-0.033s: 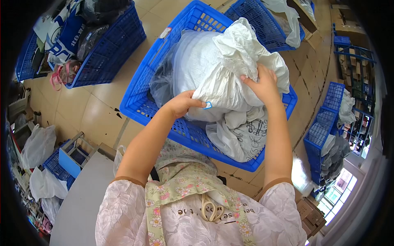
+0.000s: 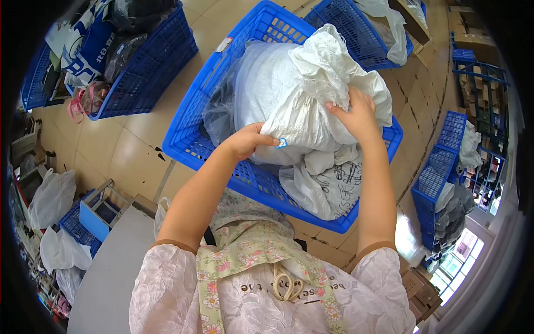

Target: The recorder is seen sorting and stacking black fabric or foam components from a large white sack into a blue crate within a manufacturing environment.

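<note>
A large white woven sack (image 2: 303, 108), bulging and gathered at its top, sits in a blue plastic basket (image 2: 192, 122). My left hand (image 2: 248, 140) pinches the sack's near left side, the thumb beside a small blue-edged tag (image 2: 281, 143). On the right, my right hand (image 2: 359, 114) grips the bunched fabric near the sack's neck; some of its fingers are hidden in the folds. Below the sack, a second white sack with black handwriting (image 2: 339, 183) lies crumpled in the near right corner. Clear plastic film (image 2: 219, 106) shows along the basket's left inside.
Another blue basket (image 2: 150, 72) filled with wrapped goods stands at the far left. Behind mine is a further blue basket (image 2: 339, 28) with plastic bags. Stacked blue crates (image 2: 436, 172) line the right side. A grey tabletop (image 2: 119, 267) lies at my near left.
</note>
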The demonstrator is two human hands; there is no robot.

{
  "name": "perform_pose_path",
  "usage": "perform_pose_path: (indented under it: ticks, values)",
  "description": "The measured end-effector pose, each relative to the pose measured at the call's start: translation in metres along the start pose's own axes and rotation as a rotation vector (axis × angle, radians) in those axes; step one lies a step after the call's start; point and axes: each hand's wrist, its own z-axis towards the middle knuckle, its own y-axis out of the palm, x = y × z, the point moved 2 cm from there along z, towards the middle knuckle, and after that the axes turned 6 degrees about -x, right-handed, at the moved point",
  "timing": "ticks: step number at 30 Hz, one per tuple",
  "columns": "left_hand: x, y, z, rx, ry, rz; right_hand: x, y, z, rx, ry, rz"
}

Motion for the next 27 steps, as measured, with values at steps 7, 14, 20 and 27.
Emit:
perform_pose_path:
  ticks: [7, 14, 20, 27]
  values:
    - [-0.0017, -0.0005, -0.0001, -0.007, 0.009, -0.032, -0.0024, 0.0008, -0.0006, 0.006, -0.002, 0.003]
    - [-0.0025, -0.0005, -0.0008, 0.010, 0.005, -0.040, -0.0031, 0.0014, -0.0017, 0.010, 0.003, -0.002]
    - [-0.0010, 0.0004, -0.0018, 0.008, 0.003, -0.030, -0.0005, 0.0038, -0.0016, 0.007, 0.003, 0.002]
    - [-0.0014, -0.0009, -0.0019, -0.014, 0.015, -0.007, -0.0010, 0.0058, -0.0017, 0.023, 0.000, -0.011]
